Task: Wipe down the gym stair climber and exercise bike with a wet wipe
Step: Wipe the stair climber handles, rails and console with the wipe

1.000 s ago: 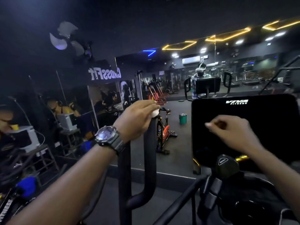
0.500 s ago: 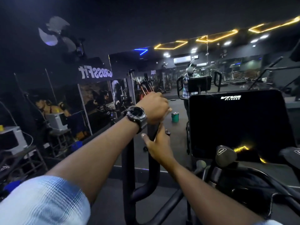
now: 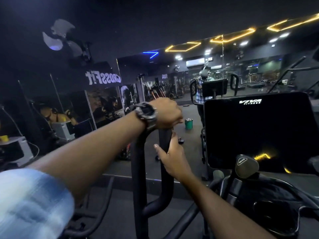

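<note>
The stair climber's black loop handle rises in the middle of the view. My left hand, with a watch on its wrist, grips the top of the loop from above. The wet wipe is hidden under that palm. My right hand grips the loop's right bar just below the left hand, with the thumb on the near side. The machine's black console screen, marked VIVA FITNESS, stands to the right of both hands.
A grey knob on a post sits below the console, above dark frame tubes. A wall mirror ahead reflects a person and the gym floor. A green bucket stands on that floor. Shelves with boxes are at the left.
My right hand left the front of the console, moved left and took hold of the handle's right bar. My left hand stayed on the handle top.
</note>
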